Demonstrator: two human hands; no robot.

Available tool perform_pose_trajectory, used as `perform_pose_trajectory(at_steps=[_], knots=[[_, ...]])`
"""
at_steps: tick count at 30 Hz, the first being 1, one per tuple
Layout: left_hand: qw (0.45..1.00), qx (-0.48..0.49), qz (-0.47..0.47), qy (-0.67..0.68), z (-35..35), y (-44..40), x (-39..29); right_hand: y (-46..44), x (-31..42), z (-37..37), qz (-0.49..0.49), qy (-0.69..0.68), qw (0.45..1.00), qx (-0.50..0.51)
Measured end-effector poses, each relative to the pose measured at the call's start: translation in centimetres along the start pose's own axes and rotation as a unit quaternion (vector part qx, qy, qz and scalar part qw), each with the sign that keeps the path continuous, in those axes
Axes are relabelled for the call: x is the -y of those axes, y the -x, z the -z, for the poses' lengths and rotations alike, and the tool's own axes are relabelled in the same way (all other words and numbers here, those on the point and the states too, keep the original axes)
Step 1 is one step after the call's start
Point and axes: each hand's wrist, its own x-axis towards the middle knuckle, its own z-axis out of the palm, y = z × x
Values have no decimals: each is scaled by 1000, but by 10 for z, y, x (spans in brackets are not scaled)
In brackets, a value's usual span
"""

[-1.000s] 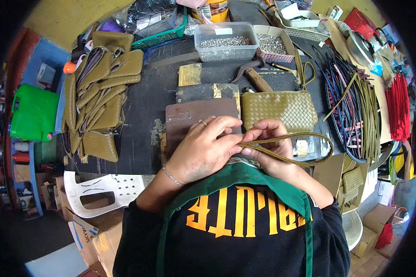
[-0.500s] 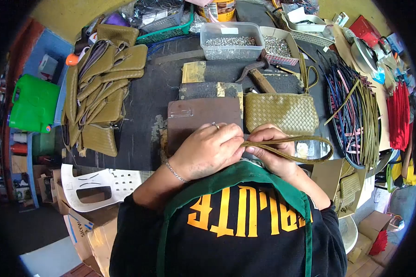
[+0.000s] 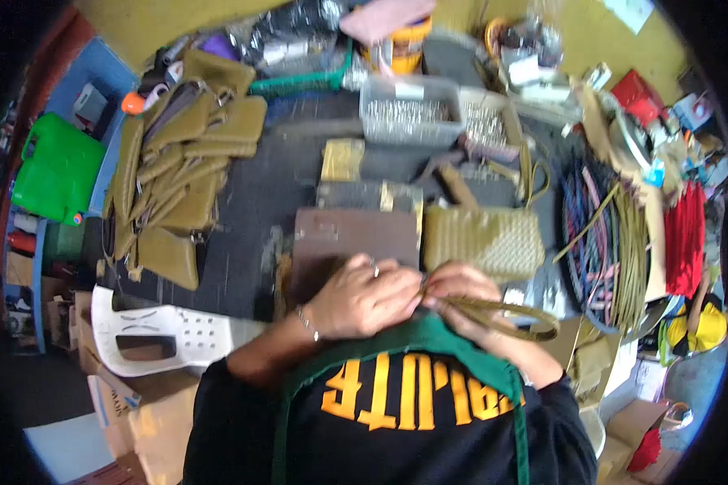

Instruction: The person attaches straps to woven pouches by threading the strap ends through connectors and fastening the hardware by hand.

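An olive wrist strap, doubled into a loop, is gripped between my two hands at the front edge of the table. My right hand is closed on it near its ends, and the loop sticks out to the right. Against it, my left hand is closed with its fingertips pinched at the strap's end; what exactly lies between those fingertips is hidden. Just beyond the left hand is a brown flat board. An olive woven pouch lies beyond the right hand.
Olive pouches are heaped at the left. A clear tub of small metal pieces stands at the back, near a hammer. Bundled straps fill a round tray at the right. A white plastic chair is at front left.
The camera view has tilted up and blurred, so the table things appear lower. Both hands stay together on the strap, and its loop now droops slightly more to the right.
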Motion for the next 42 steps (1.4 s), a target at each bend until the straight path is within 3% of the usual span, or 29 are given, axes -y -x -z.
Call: perform_pose_trajectory(at_steps=[2, 3, 5, 6, 7, 8, 10, 11, 13, 15, 20, 21, 24, 26, 29, 33, 37, 40, 42], knots=[[1000, -14, 18, -10, 6, -2, 3, -19, -13, 6, 47, -58, 995, 59], [999, -21, 44, -6, 9, -2, 4, -34, -19, 20, 9, -41, 986, 159], [999, -22, 45, -11, 18, -4, 6, -77, -19, 39, -48, 82, 976, 197], [999, -15, 41, -9, 18, -4, 8, -96, -44, 50, -16, 132, 976, 173], [999, -6, 38, -7, 16, -2, 10, -117, -63, 59, -106, 164, 971, 140], [1000, 6, 26, 0, 12, 1, 12, -138, -99, 65, -126, 187, 972, 70], [999, 26, 20, -17, 7, 5, 14, -175, -156, 72, -146, 268, 951, 55], [999, 29, 23, -24, 6, 5, 16, -189, -169, 72, -145, 338, 925, 94], [999, 36, 32, -14, 8, 6, 22, -198, -223, 63, -187, 354, 908, 124], [997, 27, 65, -2, 8, 8, 27, -207, -245, 53, -206, 406, 852, 259], [995, 52, 78, 24, 3, 9, 34, -206, -294, 34, -132, 459, 795, 373], [995, 51, 83, 29, 1, 10, 34, -209, -278, 31, -178, 472, 779, 374], [992, 69, 88, 63, 0, 8, 35, -206, -260, 31, -198, 502, 776, 326], [994, 66, 69, 44, 0, 9, 34, -203, -261, 36, -226, 423, 835, 271], [995, 64, 66, 45, 1, 9, 32, -198, -268, 39, -217, 415, 856, 219], [996, 65, 54, 35, 3, 9, 30, -198, -255, 39, -264, 428, 844, 186], [996, 70, 48, 32, 5, 8, 29, -195, -258, 44, -264, 370, 878, 148], [995, 85, 37, 32, 6, 5, 30, -192, -264, 46, -258, 370, 889, 77], [994, 99, 31, 34, 7, 4, 30, -190, -268, 50, -275, 218, 935, -49]])
